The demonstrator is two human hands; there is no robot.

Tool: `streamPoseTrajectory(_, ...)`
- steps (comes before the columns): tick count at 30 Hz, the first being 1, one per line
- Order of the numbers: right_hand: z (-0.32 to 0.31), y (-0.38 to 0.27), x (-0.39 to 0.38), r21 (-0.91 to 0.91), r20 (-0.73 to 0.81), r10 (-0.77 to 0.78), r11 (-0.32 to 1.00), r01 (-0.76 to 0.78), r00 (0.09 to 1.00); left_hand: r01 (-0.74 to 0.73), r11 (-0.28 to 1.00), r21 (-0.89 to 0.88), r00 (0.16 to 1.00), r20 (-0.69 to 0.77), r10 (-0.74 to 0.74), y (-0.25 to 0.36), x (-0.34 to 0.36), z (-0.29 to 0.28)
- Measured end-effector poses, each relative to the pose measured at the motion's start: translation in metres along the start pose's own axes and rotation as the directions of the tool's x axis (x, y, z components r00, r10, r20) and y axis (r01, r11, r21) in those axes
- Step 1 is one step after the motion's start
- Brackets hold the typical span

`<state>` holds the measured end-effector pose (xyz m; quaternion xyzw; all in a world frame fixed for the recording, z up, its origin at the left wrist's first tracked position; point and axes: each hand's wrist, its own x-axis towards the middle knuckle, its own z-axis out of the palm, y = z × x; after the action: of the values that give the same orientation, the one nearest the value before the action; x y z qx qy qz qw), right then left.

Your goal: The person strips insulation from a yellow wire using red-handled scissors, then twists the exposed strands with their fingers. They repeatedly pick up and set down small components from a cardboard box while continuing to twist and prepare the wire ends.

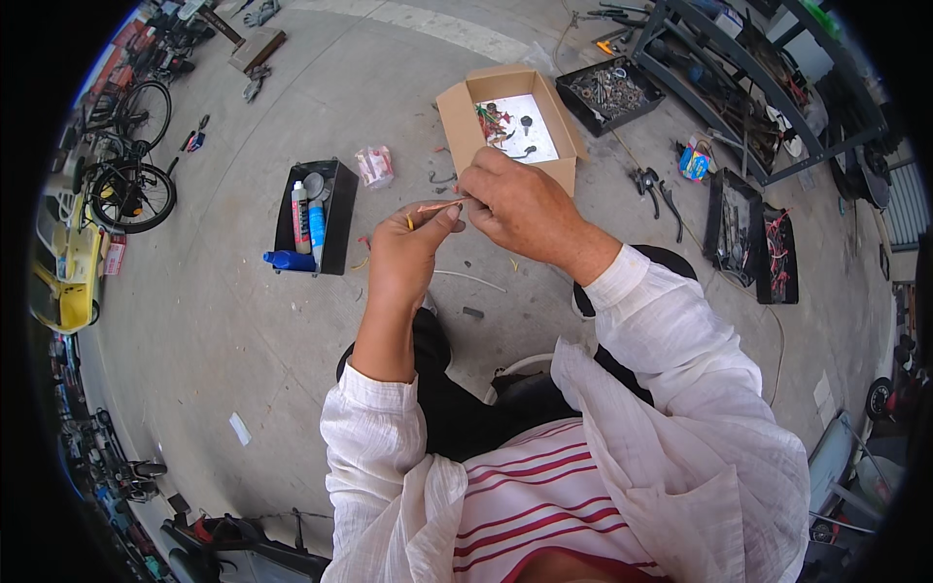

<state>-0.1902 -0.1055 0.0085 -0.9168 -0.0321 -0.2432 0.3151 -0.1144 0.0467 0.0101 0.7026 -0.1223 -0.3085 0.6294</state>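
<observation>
Pinched between thumb and fingers of my left hand [413, 238] is a thin copper-coloured wire [440, 206], with a bit of yellow showing beside the fingers. My right hand [520, 204] is closed on the wire's other end, its fingertips meeting those of the left; what lies inside that grip is hidden. Just beyond the hands stands an open cardboard box [562, 175] holding red and green clips or leads and small black parts on a white bottom. A pale piece of cable [471, 279] lies on the floor under my hands.
To the left, a black bin [338, 219] holds tubes and a blue bottle. A clear packet [374, 167] lies beside it. On the right are a bin of metal parts [607, 92], pliers [661, 199], two black trays [734, 228] and a metal rack [724, 97]. Bicycles [136, 194] stand far left.
</observation>
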Motion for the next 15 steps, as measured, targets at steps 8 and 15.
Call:
streamPoseTrajectory(8, 0.003, -0.005, 0.001, 0.510, 0.059, 0.388, 0.780, -0.362, 0.920, -0.044, 0.990, -0.132, 0.993, -0.112, 0.030, -0.001, 0.004, -0.003)
streamPoseTrajectory(15, 0.008, 0.001, -0.003, 0.652, 0.255, 0.337, 0.633, -0.419, 0.906, -0.086, 0.992, -0.087, 0.993, -0.089, 0.078, 0.002, 0.004, -0.003)
